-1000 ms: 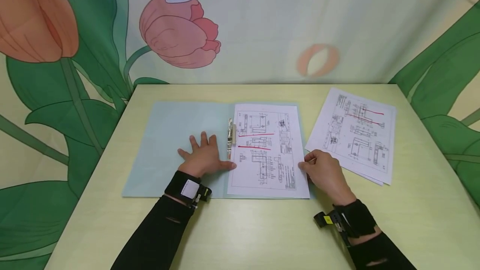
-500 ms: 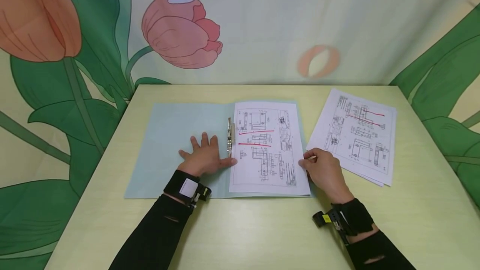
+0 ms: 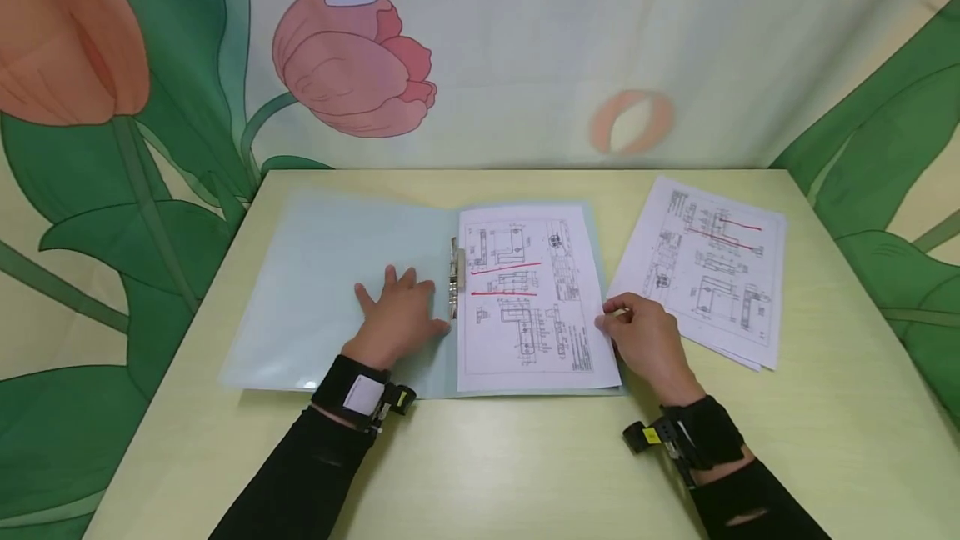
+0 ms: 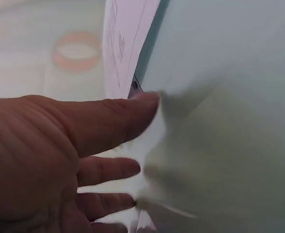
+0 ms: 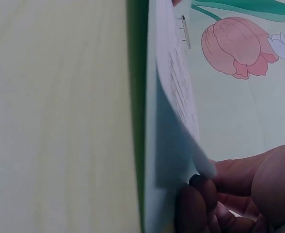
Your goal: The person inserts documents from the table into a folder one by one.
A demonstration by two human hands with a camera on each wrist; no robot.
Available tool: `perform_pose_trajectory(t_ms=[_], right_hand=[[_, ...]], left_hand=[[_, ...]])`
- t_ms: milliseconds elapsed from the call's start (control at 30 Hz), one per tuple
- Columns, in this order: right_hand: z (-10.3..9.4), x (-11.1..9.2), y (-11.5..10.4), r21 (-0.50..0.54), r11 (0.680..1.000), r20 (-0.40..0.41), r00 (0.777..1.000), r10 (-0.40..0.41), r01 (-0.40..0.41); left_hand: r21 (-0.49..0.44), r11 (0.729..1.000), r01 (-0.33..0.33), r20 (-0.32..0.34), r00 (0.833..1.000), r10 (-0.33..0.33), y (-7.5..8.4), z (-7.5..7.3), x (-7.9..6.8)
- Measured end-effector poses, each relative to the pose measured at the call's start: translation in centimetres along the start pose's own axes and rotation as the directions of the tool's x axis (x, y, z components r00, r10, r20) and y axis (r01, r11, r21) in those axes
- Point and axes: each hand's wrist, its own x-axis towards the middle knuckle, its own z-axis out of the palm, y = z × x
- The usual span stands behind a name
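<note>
Tilted up since moment before: left cover (image 3: 300, 290) of pale-blue folder (image 3: 450, 363), left hand (image 3: 396, 315) splayed on it; right hand (image 3: 647, 340) pinching red-lined white drawing sheet (image 3: 525, 298).

My widest view comes from the head, above the near side of the table (image 3: 517, 473), facing forward and down, far enough back to take in both forearms (image 3: 296, 473), the table's far edge and the curtain (image 3: 525, 48) behind it. In it I can see the left wrist camera (image 3: 401, 398) and the right wrist camera (image 3: 640, 437), each on its wrist's inner side. Both look forward from low down, turned sideways. My left wrist view sits close beside the left hand (image 3: 393, 319) and shares the orange ring (image 3: 602, 125) with the head; my right one, close to the right hand (image 3: 648, 340), shares the pink tulip (image 3: 341, 65). The printed sheet (image 3: 543, 277) shows in all three.
</note>
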Motion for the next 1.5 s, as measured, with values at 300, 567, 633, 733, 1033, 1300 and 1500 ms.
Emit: perform_pose_trajectory(t_ms=[300,567,633,733,1033,1300,1500], right_hand=[[-0.1,0.4,-0.1,-0.021,1.000,-0.039,0.999,-0.007,0.006],[-0.2,0.3,0.2,-0.035,0.999,-0.040,0.999,-0.004,0.002],[-0.2,0.3,0.2,-0.038,0.999,-0.042,0.999,-0.002,0.001],[-0.2,0.3,0.3,-0.045,0.999,-0.042,0.999,0.010,-0.012],[-0.2,0.1,0.4,-0.062,0.997,-0.032,0.999,0.038,-0.040],[0.1,0.2,0.4,-0.076,0.997,-0.033,0.999,0.032,-0.034],[0.3,0.2,0.1,-0.079,0.997,-0.015,1.000,0.023,-0.025]], left_hand=[[-0.002,0.956,-0.293,-0.091,0.952,0.291,0.8,0.0,-3.8],[0.056,0.872,-0.487,-0.010,0.873,0.488,2.1,1.3,-4.9],[0.065,0.870,-0.489,-0.009,0.872,0.490,2.2,1.7,-5.0],[0.086,0.868,-0.489,-0.011,0.871,0.491,2.3,2.1,-5.0],[0.105,0.863,-0.495,-0.018,0.866,0.499,2.5,2.6,-5.0],[0.097,0.866,-0.490,-0.019,0.869,0.494,2.4,2.6,-5.0],[0.109,0.871,-0.479,-0.019,0.875,0.484,2.3,2.5,-5.1]])
